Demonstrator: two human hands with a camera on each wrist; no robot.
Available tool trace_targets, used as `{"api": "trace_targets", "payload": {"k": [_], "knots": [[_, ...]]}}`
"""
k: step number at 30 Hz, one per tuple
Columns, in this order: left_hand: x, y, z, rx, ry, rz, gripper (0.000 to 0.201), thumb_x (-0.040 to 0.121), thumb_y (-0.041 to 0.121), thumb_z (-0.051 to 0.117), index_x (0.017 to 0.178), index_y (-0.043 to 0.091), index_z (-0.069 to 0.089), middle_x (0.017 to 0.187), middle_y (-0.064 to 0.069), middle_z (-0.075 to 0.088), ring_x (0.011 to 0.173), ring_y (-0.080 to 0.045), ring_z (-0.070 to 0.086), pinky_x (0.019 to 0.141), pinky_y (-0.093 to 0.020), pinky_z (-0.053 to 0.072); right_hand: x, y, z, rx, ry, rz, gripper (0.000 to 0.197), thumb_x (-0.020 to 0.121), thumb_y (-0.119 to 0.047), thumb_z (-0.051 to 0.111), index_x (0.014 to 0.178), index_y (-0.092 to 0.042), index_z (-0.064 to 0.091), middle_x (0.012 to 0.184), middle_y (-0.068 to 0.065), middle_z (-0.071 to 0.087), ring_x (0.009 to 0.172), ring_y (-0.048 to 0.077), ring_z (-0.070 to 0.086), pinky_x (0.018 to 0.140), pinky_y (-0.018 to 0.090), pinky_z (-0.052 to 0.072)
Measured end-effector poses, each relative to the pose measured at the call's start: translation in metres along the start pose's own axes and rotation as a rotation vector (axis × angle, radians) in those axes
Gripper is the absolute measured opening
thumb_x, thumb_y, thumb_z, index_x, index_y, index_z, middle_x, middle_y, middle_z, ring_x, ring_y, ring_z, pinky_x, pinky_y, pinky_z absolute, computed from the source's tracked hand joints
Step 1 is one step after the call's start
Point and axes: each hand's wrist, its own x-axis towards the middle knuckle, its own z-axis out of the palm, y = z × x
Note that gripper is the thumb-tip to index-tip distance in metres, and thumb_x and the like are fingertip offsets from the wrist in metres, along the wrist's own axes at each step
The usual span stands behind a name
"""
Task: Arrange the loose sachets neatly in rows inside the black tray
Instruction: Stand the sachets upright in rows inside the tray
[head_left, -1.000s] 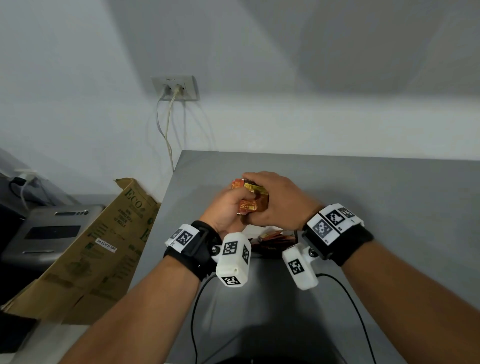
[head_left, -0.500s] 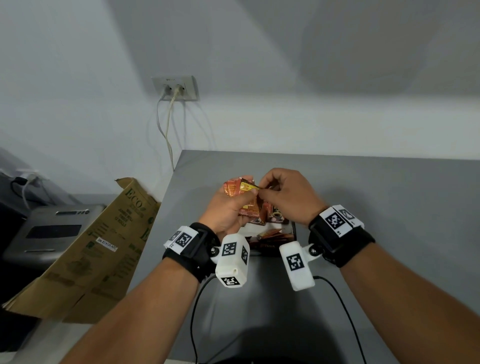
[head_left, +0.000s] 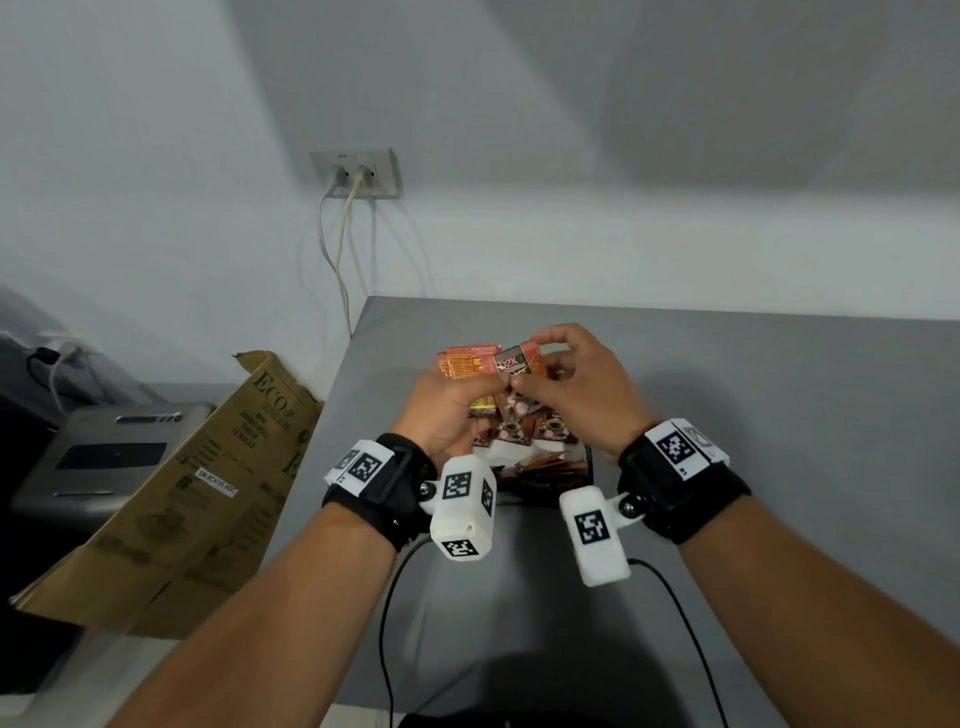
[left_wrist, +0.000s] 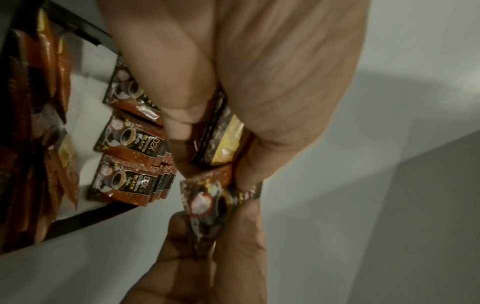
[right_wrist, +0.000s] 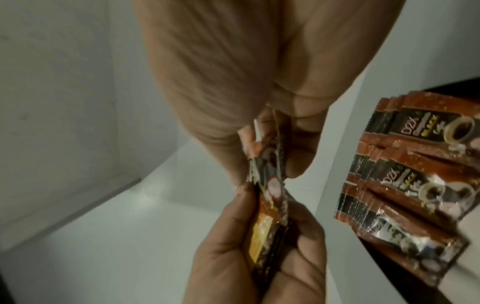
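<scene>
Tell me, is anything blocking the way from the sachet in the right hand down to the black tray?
Nothing visible blocks it. The right hand pinches one sachet above the tray, beside the left hand's bundle. Sachet rows fill part of the tray; bare floor shows beside them.

Sachets (left_wrist: 130, 142) are rust-brown with black labels and coffee-cup prints. The tray (left_wrist: 85, 221) is black. The desk (head_left: 779, 395) is grey.

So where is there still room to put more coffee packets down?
Inside the black tray, a pale bare strip runs between the upright sachet rows and the loose brown sticks. The grey table right of the right hand is bare too. It is crowded where the left hand holds a stack of sachets.
</scene>
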Motion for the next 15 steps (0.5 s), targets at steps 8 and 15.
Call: {"api": "trace_targets", "payload": {"k": [8, 15], "knots": [[-0.004, -0.002, -0.007, -0.049, 0.041, -0.036, 0.029, 0.095, -0.003, 0.051, 0.123, -0.01, 0.054, 0.105, -0.03, 0.068, 0.087, -0.034, 0.073, 0.073, -0.046, 0.062, 0.0, 0.004, -0.007, -0.025, 0.163, 0.034, 0.015, 0.082, -0.013, 0.07, 0.09, -0.026, 0.069, 0.088, -0.003, 0.075, 0.082, 0.022, 0.072, 0.079, 0.049, 0.06], [-0.004, -0.009, 0.0, -0.024, 0.092, 0.048, 0.031, 0.091, 0.002, 0.065, 0.119, 0.012, 0.056, 0.095, -0.012, 0.068, 0.081, -0.024, 0.067, 0.066, -0.037, 0.055, -0.009, -0.003, 0.018, -0.271, 0.189, -0.086, 0.014, 0.083, -0.015, 0.065, 0.092, -0.025, 0.07, 0.078, -0.009, 0.072, 0.072, 0.01, 0.068, 0.071, 0.032, 0.057]]}}
